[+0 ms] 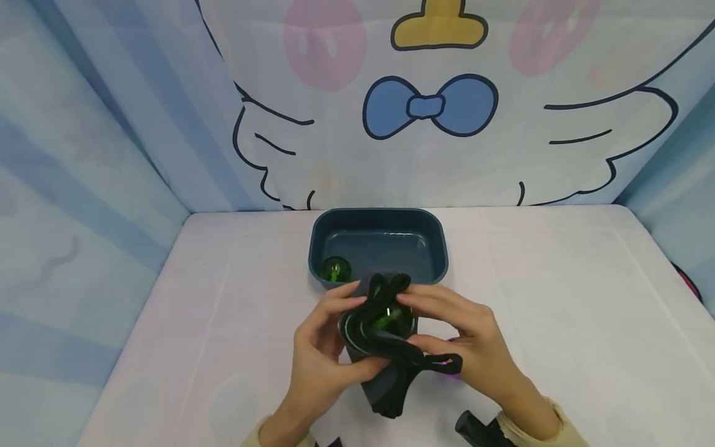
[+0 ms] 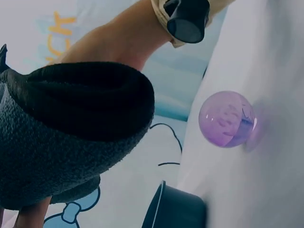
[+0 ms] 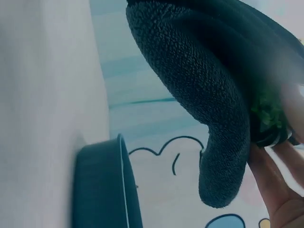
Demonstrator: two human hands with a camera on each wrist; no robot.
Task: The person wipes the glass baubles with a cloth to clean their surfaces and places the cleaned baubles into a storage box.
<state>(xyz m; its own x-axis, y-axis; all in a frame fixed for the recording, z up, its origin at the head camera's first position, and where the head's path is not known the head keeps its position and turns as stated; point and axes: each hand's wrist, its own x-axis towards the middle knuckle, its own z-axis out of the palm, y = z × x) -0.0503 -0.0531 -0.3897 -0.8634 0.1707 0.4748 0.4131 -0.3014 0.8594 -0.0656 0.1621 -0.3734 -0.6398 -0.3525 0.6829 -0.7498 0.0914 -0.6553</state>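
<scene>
Hands both clamped on dark pouch (image 1: pixel 380 347): left hand (image 1: pixel 321 347) and right hand (image 1: pixel 463 338) gripping its mouth, holding it agape over green ball (image 1: pixel 386 318) inside. Second green ball (image 1: pixel 335 270) in teal tray (image 1: pixel 380 217); purple ball (image 2: pixel 227 118) beside.

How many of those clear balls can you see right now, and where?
3. A green ball lies in the tray; another green ball sits in the mouth of the sock that both hands hold; a purple ball rests on the table. More could be hidden inside the sock.
</scene>
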